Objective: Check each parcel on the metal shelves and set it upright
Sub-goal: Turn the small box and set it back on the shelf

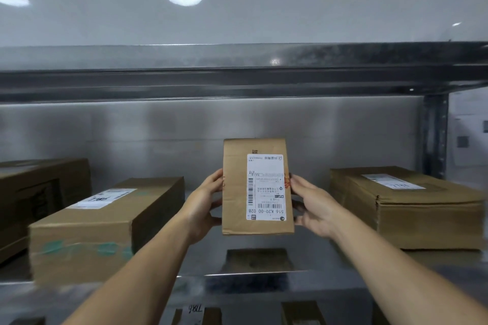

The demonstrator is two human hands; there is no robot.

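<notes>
A small brown cardboard parcel [235, 192] with a white shipping label hangs upright above the metal shelf [200, 264], clear of its surface. The label's print reads upside down. My left hand [204, 208] grips the parcel's left edge and my right hand [313, 208] grips its right edge. A long parcel [105, 229] lies flat to the left, with its label on top. Another flat parcel [406, 208] lies to the right, label facing up.
A darker box [34, 192] sits at the far left of the shelf. The upper shelf beam [237, 82] runs overhead, and a steel upright [435, 134] stands at the right. More parcels [303, 312] show on the shelf below.
</notes>
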